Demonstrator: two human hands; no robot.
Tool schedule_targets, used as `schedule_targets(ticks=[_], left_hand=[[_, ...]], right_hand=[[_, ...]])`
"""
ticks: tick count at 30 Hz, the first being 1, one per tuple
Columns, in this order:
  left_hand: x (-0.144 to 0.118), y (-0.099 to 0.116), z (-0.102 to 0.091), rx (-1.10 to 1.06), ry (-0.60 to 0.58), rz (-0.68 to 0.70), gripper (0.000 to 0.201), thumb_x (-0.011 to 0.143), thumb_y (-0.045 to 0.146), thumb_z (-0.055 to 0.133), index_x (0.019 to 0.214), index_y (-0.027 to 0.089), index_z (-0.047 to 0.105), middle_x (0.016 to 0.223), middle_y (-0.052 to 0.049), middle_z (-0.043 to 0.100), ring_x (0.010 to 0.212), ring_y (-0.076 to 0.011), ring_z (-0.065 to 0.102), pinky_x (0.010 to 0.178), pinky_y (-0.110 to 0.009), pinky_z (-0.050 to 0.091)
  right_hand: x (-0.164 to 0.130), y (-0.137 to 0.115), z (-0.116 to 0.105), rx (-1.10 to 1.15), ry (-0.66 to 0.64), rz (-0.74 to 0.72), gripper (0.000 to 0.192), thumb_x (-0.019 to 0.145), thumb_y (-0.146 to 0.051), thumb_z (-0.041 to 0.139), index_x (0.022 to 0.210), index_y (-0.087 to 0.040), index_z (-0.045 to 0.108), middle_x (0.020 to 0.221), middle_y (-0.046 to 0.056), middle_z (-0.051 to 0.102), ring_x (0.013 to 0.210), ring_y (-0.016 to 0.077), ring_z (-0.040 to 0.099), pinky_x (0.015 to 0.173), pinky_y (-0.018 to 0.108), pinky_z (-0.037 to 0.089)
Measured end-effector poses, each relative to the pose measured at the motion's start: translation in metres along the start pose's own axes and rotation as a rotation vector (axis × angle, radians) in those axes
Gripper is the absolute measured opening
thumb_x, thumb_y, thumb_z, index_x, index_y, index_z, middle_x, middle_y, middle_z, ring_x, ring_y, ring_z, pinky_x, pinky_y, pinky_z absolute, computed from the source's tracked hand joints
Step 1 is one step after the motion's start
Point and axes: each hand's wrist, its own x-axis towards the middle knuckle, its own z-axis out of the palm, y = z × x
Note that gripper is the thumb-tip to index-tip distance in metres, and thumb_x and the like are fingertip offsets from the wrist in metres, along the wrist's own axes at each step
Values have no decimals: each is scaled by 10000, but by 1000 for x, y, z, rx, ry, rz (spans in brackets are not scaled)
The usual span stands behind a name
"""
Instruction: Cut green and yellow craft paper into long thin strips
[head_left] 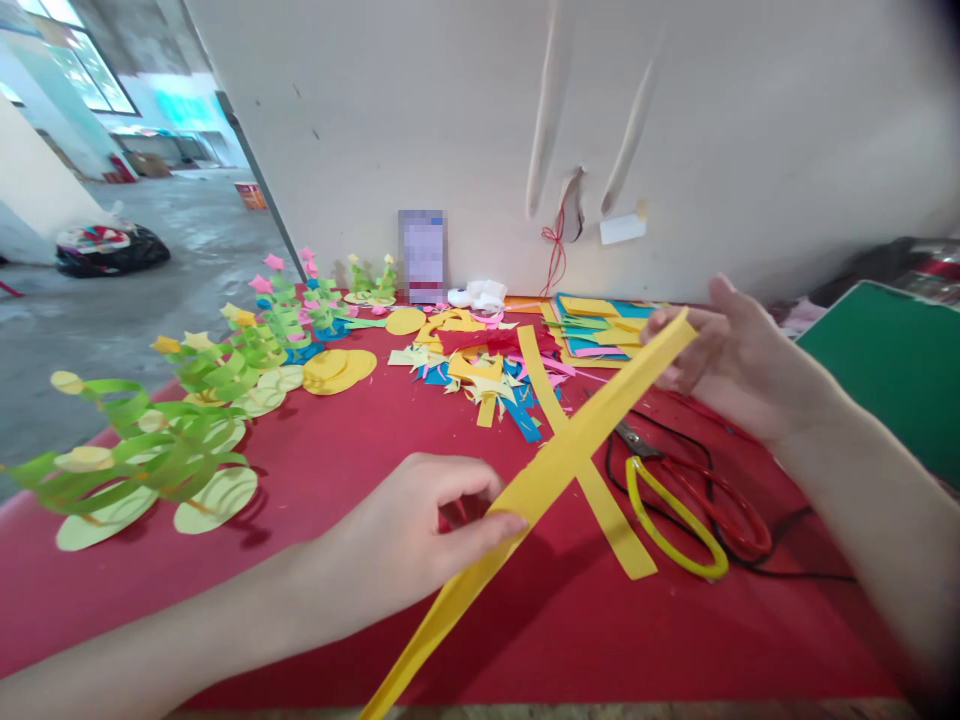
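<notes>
My left hand [450,520] pinches a long yellow paper strip [577,430] between thumb and fingers. The strip runs slantwise above the table, its lower end hanging toward the near edge. At its upper end is my right hand [705,350], thumb raised and apart, with the fingers partly hidden behind the paper. A second yellow strip [619,525] lies on the red tabletop [330,640], crossed by the held one. To its right rest scissors [675,520] with one yellow and one red handle loop.
Paper scraps [480,375] are heaped mid-table. Curled green paper plants [172,440] on round bases line the left side, near yellow discs [337,370]. A phone [423,256] leans on the back panel [420,120]. Colored strips [600,325] and a dark cable [795,575] lie right.
</notes>
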Motion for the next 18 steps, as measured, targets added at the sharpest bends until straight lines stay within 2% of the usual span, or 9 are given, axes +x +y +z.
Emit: schedule_targets(ticks=[2,4,7,11,15,18], left_hand=[[1,0,-1,-43,3,-35,335,823,432,406,621,172,465,578,46,453,554,-90,420,498,-189,330],[1,-1,0,-91,-16,-60,332,822,432,405,638,171,496,591,38,481,570,-100,445,505,-196,345],[2,-1,1,-142,-16,-43,276,825,385,422,689,174,536,632,26,543,601,-115,495,534,-206,385],[1,0,4,-230,-2,34,125,830,264,441,816,205,551,797,26,618,681,-111,557,603,-194,440],[-1,0,5,-151,42,39,145,812,297,469,801,213,587,791,30,634,707,-127,574,573,-189,441],[-2,0,4,-80,32,59,161,792,324,503,761,204,605,720,35,636,644,-117,565,550,-184,424]], right_hand=[[-2,7,10,-85,-193,22,376,721,-546,482,806,-207,619,703,-8,584,550,87,481,465,213,373],[-7,17,26,-245,-317,42,316,694,-466,569,794,-170,616,652,6,571,557,100,501,479,216,381],[-16,32,54,-379,-320,97,244,715,-386,581,754,-147,614,587,-3,549,540,91,505,512,211,393],[-22,41,76,-371,-380,144,234,722,-375,569,716,-146,614,576,-12,540,517,72,473,505,194,381],[-22,43,76,-300,-362,188,237,718,-376,578,701,-140,603,589,-11,542,513,66,479,508,192,385],[-17,45,67,-193,-282,177,214,730,-359,579,729,-146,600,631,-6,560,508,59,480,506,188,385]])
